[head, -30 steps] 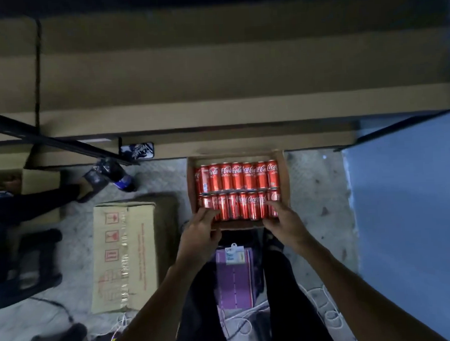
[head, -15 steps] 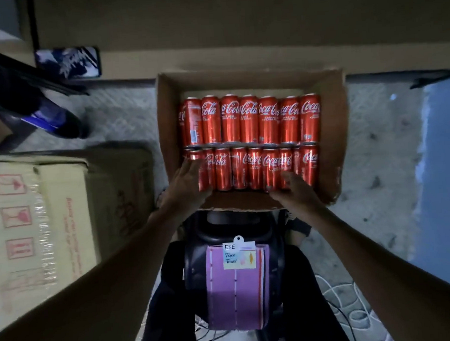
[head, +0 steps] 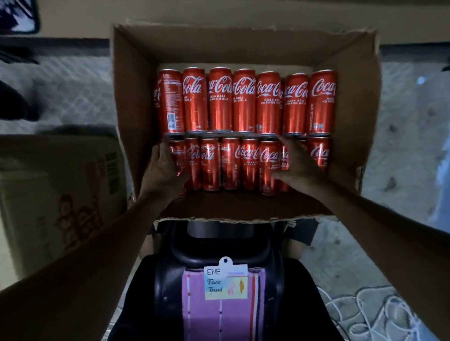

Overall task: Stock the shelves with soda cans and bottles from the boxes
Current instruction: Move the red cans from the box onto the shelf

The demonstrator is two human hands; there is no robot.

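Open box (head: pixel 134 102): right in front of the person, top open.
Closed carton (head: pixel 50 195): just left of it.
Cans (head: pixel 244 104): red, two rows inside the box.
L hand (head: pixel 164 171): fingers flat on near row's left end.
R hand (head: pixel 300 166): spread over near row, right side.

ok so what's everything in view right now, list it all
open cardboard box: one, brown, centre
cola cans: two rows, about seven showing in each, red, in the open cardboard box
second cardboard box: one, tan, left
face towel: one, purple, tagged, bottom centre
cable: one, white, looped, bottom right
left hand: one, on the near row's left end
right hand: one, over cans toward that row's right end
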